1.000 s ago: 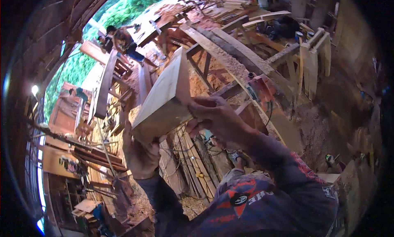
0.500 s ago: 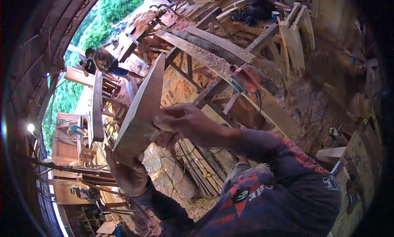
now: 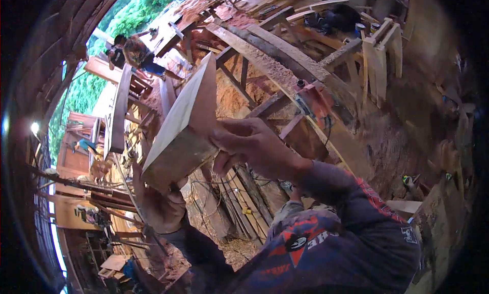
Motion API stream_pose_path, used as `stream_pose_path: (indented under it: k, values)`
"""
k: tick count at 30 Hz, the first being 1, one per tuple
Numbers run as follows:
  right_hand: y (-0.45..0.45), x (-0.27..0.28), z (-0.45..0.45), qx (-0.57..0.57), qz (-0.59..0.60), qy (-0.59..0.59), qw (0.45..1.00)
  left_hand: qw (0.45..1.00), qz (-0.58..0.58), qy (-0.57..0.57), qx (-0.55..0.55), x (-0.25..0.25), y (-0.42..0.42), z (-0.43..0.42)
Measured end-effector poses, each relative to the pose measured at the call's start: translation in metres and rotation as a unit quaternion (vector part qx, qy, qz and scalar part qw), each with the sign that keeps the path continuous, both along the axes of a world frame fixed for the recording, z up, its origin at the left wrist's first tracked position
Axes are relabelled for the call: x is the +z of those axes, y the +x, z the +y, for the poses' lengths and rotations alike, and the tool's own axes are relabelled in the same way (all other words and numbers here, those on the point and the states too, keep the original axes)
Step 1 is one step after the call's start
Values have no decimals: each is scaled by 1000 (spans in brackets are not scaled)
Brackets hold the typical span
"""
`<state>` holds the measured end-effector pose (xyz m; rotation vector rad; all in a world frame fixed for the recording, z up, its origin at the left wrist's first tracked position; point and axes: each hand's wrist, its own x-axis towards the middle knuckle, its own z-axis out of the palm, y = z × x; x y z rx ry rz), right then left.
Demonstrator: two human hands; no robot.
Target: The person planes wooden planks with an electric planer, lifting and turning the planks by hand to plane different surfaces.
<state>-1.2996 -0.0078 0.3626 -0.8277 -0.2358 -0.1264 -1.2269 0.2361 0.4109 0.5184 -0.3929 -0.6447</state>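
Note:
Between my hands is a thick wooden board [image 3: 183, 110], raised in front of me with its cut end turned toward me and its length running away. My right hand [image 3: 254, 144] grips one edge, thumb and fingers closed on the wood. Around the lower corner of the near end, my left hand [image 3: 160, 205] supports it, with some fingers hidden behind the wood. Beyond it, a red power tool [image 3: 316, 100] with a cord rests on a long sawdust-covered timber [image 3: 260, 60].
The view is tilted sideways. Trestle-like frames [image 3: 341, 54] and a curved timber [image 3: 119, 110] stand around. Poles and cords [image 3: 239, 197] lie below the board. A co-worker [image 3: 140, 52] bends over in the background. Sawdust covers the ground [image 3: 402, 141].
The board has turned slightly, showing its broad face and end more fully. Both hands keep hold of it. The view has shifted a little, and the background sits farther right at the top.

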Motion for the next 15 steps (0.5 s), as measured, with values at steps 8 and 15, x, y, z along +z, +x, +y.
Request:
stream_pose_path:
  k: [8,15]
  values:
    - [-7,-3,-4,51,11,27,998,995,96,33,-6,0,-4,-2]
    - [-12,-2,-4,20,27,31,999,997,54,41,28,4,-15,-15]
